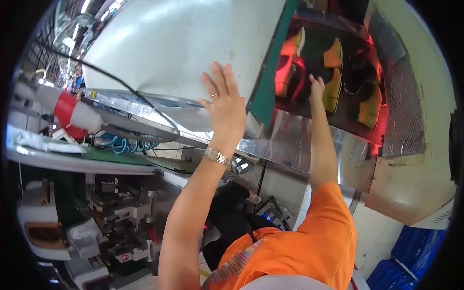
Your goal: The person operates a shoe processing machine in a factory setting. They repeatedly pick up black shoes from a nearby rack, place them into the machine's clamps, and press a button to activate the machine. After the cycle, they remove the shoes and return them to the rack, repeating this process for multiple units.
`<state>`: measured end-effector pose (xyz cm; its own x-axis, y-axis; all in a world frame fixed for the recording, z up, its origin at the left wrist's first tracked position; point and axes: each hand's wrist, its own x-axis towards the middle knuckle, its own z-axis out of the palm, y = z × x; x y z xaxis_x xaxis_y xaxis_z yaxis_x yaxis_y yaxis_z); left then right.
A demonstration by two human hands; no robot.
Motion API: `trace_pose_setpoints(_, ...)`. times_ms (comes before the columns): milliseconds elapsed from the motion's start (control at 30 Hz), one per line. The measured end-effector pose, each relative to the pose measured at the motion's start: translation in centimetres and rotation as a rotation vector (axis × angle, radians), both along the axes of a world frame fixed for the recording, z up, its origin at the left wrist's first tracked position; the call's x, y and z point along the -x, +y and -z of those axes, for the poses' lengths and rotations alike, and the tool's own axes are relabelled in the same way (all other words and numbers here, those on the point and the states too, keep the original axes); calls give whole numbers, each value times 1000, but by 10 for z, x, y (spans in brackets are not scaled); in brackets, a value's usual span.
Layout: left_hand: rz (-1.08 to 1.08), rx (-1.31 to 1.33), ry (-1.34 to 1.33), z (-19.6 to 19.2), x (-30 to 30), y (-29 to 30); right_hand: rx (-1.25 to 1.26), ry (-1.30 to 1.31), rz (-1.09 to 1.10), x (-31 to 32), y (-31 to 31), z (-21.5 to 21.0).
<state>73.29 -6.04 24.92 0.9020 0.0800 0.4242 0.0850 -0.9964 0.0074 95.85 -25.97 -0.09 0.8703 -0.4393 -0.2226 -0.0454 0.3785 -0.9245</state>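
My left hand (224, 104) is spread open, its fingers flat against or just over the pale metal housing (179, 43) of a machine. A wristwatch (212, 154) circles that wrist. Under red light at the right, my right hand (316, 88) reaches over a dark belt (309, 36). Two of its fingers show, stretched out and apart; the others are hidden. Right beside it lies a yellow shoe part (332, 92), and I cannot tell whether they touch. More shoe parts lie around, among them a yellow one (333, 54) farther in and another (369, 107) to the right.
A green edge strip (273, 72) borders the red-lit opening on the left. At its right stands a cream machine cover (411, 179) with a silvery padded sheet (398, 101). A black cable (113, 77) and blue coiled hose (128, 144) are left. Blue crates (411, 251) stand lower right.
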Motion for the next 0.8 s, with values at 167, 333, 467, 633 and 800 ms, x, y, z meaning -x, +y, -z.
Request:
trace_pose_setpoints(167,184,217,46,-22,23,26,-346,-278,-358,174,-20,-147)
trace_pose_setpoints(333,293,1594,-3,30,114,2,-1154,-528,-642,306,12,-198)
trace_pose_setpoints(467,141,2442,304,-4,190,1,-1479,-433,-956,353,80,-178)
trace_pose_setpoints(633,394,2032,-339,-30,299,102,-968,-235,-1793,348,145,-197)
trace_pose_setpoints(800,201,1510,-492,-87,393,124,-617,-324,-2055,375,253,-274)
